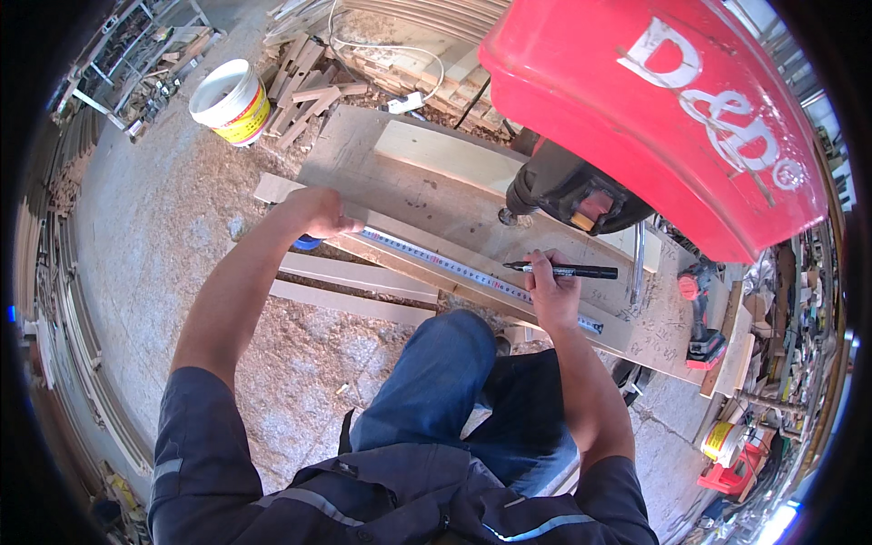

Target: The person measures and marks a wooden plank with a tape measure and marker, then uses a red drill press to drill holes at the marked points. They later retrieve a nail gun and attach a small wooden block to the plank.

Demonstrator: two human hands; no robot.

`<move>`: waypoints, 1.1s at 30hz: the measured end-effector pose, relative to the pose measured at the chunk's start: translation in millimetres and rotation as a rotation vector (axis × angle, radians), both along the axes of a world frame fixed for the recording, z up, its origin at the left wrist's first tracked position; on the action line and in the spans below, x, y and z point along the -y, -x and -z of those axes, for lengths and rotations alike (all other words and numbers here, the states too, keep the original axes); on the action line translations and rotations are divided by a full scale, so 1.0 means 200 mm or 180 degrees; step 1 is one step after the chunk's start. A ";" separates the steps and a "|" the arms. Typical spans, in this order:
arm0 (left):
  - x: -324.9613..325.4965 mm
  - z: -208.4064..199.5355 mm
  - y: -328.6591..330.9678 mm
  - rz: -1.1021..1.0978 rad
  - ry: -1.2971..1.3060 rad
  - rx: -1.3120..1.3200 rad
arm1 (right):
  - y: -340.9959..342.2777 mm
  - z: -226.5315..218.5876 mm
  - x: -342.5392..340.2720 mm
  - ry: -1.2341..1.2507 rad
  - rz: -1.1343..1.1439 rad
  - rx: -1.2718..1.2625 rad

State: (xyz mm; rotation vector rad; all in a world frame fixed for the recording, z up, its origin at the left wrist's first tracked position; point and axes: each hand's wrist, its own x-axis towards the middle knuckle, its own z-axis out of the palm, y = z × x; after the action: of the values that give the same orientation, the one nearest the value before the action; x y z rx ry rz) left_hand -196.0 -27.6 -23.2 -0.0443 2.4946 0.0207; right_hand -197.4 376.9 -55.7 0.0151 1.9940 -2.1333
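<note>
A light wooden strip (272, 188) runs slantwise across the bench top. Along it lies the white blade of a tape measure (427, 259), stretched from left to right and ending near the strip's right end. My left hand (320, 214) is closed at the left end of the blade, and a bit of blue casing shows just below it. In my right hand (552, 286) is a black marker (586, 272), gripped between the fingers, its tip pointing left over the strip. Part of the blade passes out of sight under my right hand.
Ahead at right looms a large red machine housing (636, 109), with a black chuck (520, 195) close over the bench. A pale board (445, 154) lies behind. A red and black cordless drill (699, 318) sits at right. A white and yellow bucket (222, 95) and wood offcuts stand at far left.
</note>
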 end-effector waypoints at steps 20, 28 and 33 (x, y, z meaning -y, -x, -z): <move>-0.13 -0.27 -1.00 -0.0286 -0.1168 0.1207 | -0.09 -0.06 0.00 -0.0610 -0.0528 -0.0441; -0.56 -0.13 -1.21 0.0025 -0.1689 0.1393 | -0.13 0.09 0.00 -0.1145 -0.0438 -0.1479; -0.56 -0.15 -1.16 0.0266 -0.1583 0.1327 | -0.12 0.11 -0.02 -0.1344 -0.0461 -0.1454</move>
State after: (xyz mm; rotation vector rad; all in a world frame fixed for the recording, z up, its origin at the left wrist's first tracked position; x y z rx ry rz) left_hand 35.7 85.4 5.9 0.2394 2.0113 0.5382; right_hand -172.5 380.0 -77.5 -0.5754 2.5720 -1.6987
